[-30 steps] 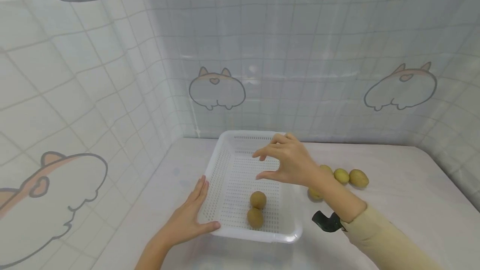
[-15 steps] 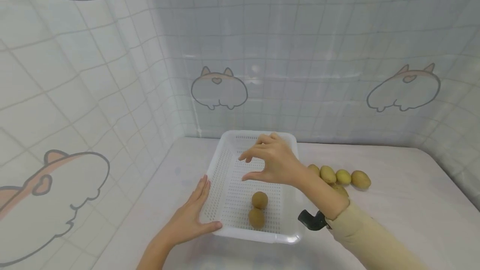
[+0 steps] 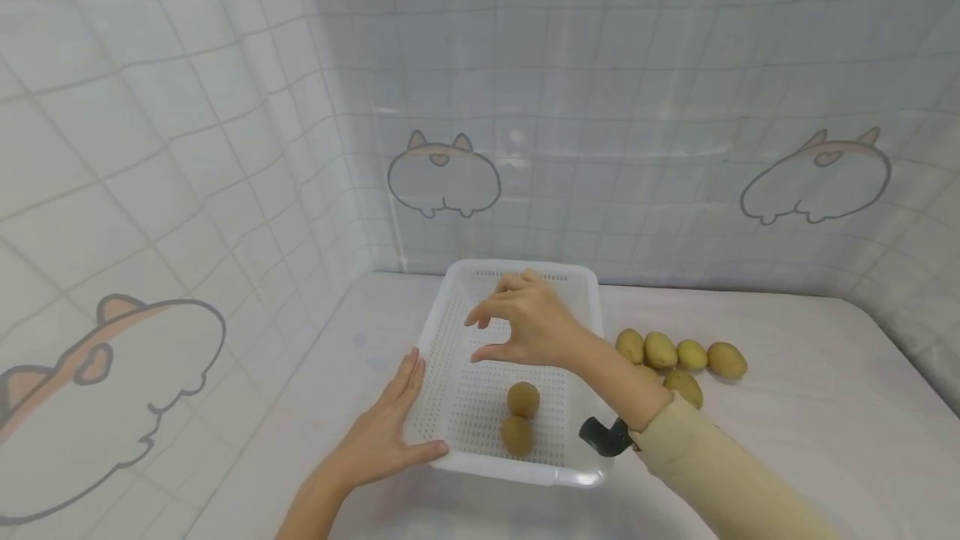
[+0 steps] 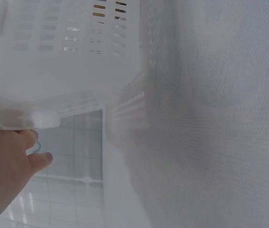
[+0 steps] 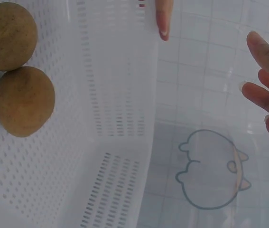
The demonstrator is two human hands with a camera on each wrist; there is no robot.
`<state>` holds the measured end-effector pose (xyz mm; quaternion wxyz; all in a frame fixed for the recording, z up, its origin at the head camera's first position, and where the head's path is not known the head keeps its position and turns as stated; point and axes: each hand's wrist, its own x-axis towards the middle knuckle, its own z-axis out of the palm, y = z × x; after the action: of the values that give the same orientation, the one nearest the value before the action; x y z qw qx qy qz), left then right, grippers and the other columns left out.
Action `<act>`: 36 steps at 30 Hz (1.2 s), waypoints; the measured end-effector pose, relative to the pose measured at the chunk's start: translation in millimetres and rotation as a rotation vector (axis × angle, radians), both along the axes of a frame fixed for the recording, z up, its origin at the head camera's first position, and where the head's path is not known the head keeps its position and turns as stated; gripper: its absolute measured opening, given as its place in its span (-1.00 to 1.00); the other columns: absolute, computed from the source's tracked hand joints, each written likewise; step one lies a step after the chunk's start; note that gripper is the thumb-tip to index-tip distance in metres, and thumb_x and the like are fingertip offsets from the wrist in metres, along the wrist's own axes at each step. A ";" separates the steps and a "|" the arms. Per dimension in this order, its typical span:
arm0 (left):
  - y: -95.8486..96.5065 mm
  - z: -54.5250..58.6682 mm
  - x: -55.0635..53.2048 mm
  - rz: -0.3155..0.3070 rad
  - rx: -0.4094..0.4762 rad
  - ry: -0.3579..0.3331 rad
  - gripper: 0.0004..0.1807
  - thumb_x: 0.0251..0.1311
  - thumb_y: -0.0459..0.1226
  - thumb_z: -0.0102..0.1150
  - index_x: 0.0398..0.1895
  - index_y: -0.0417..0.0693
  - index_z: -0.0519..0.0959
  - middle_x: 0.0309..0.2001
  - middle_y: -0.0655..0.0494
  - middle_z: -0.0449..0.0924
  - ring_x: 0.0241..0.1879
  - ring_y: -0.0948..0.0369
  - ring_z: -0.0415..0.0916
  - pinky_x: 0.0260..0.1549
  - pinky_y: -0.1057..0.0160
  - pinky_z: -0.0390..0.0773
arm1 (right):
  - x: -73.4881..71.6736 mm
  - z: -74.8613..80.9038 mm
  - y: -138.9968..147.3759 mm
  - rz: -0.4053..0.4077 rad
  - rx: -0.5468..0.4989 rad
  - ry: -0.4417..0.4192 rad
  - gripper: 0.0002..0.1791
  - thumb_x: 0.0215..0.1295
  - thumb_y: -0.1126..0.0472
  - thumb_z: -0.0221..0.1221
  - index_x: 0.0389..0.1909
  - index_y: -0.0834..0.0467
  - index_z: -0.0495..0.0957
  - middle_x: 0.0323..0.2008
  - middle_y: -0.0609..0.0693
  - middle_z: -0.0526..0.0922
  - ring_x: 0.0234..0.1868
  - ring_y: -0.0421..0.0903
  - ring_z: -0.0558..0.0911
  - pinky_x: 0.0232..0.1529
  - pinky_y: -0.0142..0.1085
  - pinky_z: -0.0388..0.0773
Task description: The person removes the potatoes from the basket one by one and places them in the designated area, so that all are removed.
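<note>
A white perforated plastic basket point(image 3: 517, 471) stands on the table with two round, brown, potato-like pieces in its near part, one point(image 3: 523, 399) touching the other point(image 3: 517, 436). My left hand point(image 3: 382, 436) rests at the near left corner, fingers along the outer left side and thumb on the front rim. Above the middle of the basket hovers my right hand point(image 3: 536, 323), thumb and fingers spread apart in a C shape with nothing between them. In the right wrist view both brown pieces point(image 5: 24, 101) lie on the basket floor, well away from the right fingers point(image 5: 267, 52).
Right of the basket lie several yellowish oval pieces, among them a smaller, brighter yellow one point(image 3: 692, 355) and a browner one point(image 3: 727, 361). My right forearm partly covers this group. A dark curved device point(image 3: 606, 437) sits at the right wrist. A patterned curtain point(image 3: 637, 107) hangs behind the table.
My right hand has moved left over the basket, still holding nothing, and its forearm now uncovers more of the yellowish pieces. The left hand keeps its place; the view has shifted slightly.
</note>
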<state>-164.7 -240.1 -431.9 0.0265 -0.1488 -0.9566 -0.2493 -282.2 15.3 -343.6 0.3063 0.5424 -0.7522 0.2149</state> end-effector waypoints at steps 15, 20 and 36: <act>0.5 0.0 -0.2 0.000 -0.006 -0.009 0.24 -0.03 0.27 0.29 0.52 -0.17 -0.13 0.55 0.00 -0.35 0.46 -0.10 -0.15 0.13 -0.33 0.28 | -10.3 -23.4 -8.2 -0.146 0.414 -0.337 -0.38 -0.10 -0.17 0.46 0.05 -0.12 0.57 -0.23 -0.32 0.68 -0.13 -0.15 0.52 -0.07 -0.23 0.37; -0.3 -0.3 -0.6 0.002 -0.002 -0.014 0.24 -0.04 0.28 0.29 0.53 -0.15 -0.13 0.55 0.01 -0.36 0.46 -0.09 -0.17 0.14 -0.32 0.28 | -14.0 -28.8 -9.1 -0.125 0.400 -0.383 -0.40 -0.07 -0.10 0.47 0.04 -0.09 0.56 -0.21 -0.26 0.69 -0.11 -0.11 0.53 -0.02 -0.17 0.40; -3.8 -1.8 1.5 0.028 0.007 0.002 0.26 -0.09 0.27 0.32 0.52 -0.17 -0.10 0.55 0.00 -0.31 0.46 -0.07 -0.18 0.19 -0.29 0.22 | -8.4 -40.7 -26.2 -0.258 0.687 -0.660 -0.39 -0.04 -0.03 0.47 0.07 -0.10 0.47 -0.23 -0.13 0.66 -0.25 -0.14 0.52 -0.15 -0.20 0.48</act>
<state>-163.2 -243.9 -433.6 0.0316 -0.1358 -0.9576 -0.2522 -290.6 -10.9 -384.3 -0.1208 0.4176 -0.8974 0.0752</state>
